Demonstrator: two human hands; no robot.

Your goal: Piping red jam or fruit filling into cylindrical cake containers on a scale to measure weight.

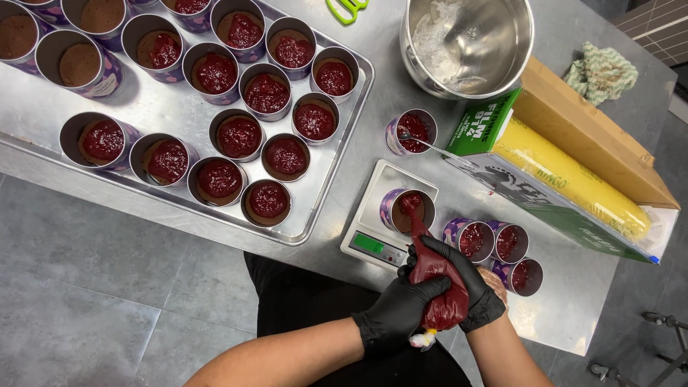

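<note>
Both black-gloved hands, left hand (398,309) and right hand (459,276), grip closed around the soft, squashy, red-filled piping bag (438,287), which likely handles best squeezed from its twisted top, nozzle over the purple paper cup (407,211) on the small white scale (380,215).

Top-left cups (17,36) on the tray (154,107) are cut by the frame edge, so the full count can't be told, and the green scissors (347,8) show handles only at the top edge. Piping bag (438,287) is mostly covered by the gloved left hand (401,309) and right hand (466,283); its tip is lost in the cup (411,210) on the scale (380,215). Scale display is too small to read, and the stand (670,344) bottom-right is cut off.
</note>
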